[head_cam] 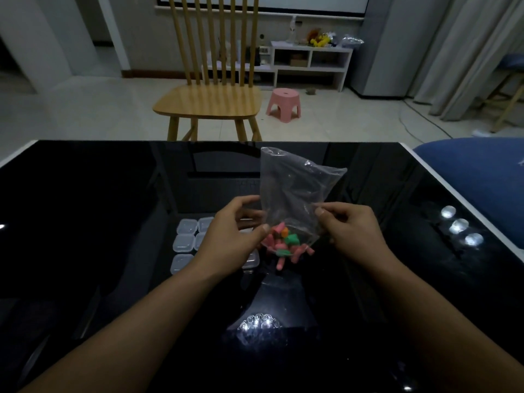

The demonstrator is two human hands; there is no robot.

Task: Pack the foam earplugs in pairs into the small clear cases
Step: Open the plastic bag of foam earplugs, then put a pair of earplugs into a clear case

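Observation:
A clear plastic bag (295, 188) hangs upended above the black glass table (85, 222), its mouth at the bottom. My left hand (229, 239) pinches the bag's lower left edge and my right hand (351, 231) pinches its lower right edge. Several foam earplugs (286, 243), pink, green and one orange, bunch at the bag's mouth, and some pink ones stick out below it. Several small clear cases (185, 242), lids closed, lie in rows on the table under and to the left of my left hand, which hides some of them.
A wooden chair (209, 100) stands just beyond the table's far edge. A pink stool (283, 100) sits on the floor behind it. A blue cushion (482, 177) lies off the table's right edge. Light glares show on the glass at the right and near front.

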